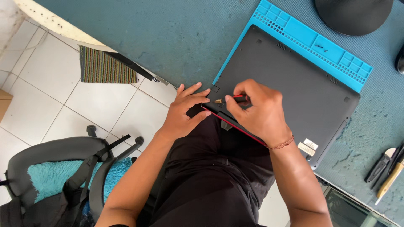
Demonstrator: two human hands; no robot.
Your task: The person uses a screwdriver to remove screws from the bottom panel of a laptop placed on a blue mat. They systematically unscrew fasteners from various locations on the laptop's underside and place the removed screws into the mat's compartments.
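A dark grey laptop (290, 84) lies bottom side up on a blue work mat (311, 42), its red-edged corner hanging over the table's near edge. My left hand (183, 111) grips that near corner, fingers on top and thumb below. My right hand (256, 109) pinches a small screwdriver (227, 100) with a black and red handle. The brass-coloured tip of the screwdriver points left at the laptop's base near the corner. A thin cord bracelet circles my right wrist.
The table (176, 33) has a worn blue-green top. Several hand tools (389, 170) lie at the right edge. A round dark base (353, 14) stands at the back. Below are a chair with a turquoise cushion (54, 176), a striped mat (107, 67) and white floor tiles.
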